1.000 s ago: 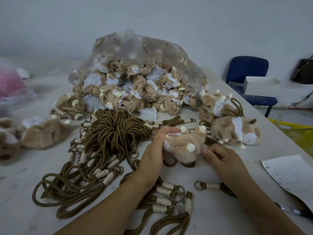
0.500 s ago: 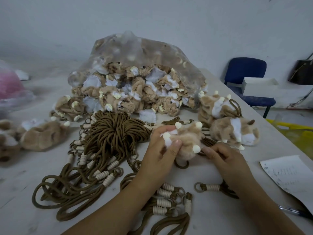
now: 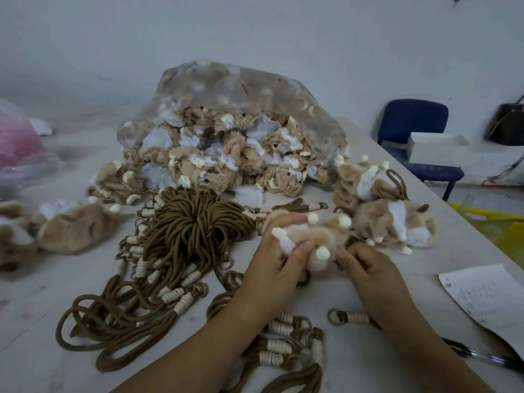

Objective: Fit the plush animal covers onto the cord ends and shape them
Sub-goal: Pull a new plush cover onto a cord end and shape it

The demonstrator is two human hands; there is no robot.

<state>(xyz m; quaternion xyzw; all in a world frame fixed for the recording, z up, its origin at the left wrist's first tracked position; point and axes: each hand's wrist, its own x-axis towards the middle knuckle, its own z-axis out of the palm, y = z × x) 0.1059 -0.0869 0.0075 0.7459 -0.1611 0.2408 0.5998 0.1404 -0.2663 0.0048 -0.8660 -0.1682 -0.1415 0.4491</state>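
Pale, bare wall fills the top of the frame above a light grey bench that runs from the lower left to the right edge. At centre frame the left hand grips a tan plush cover with its fingers and thumb curled round the white-patched left end. The right hand pinches the lower right edge of the same cover with its fingertips. The cover is held just above the bench, its cream nubs sticking out, and a brown loop of cord shows beneath it. Left of the hands lies a thick bundle of brown cords with cream wrapped ends and rings. One loose cord end lies under the right wrist. Behind the bundle, a clear plastic bag spills a heap of unfitted covers onto the bench. Two fitted plush animals sit touching each other at right centre, just beside the held cover. More plush pieces lie at the left edge, below a pink bag. A written sheet of paper and a pen lie at lower right. A blue chair stands beyond the bench at upper right.
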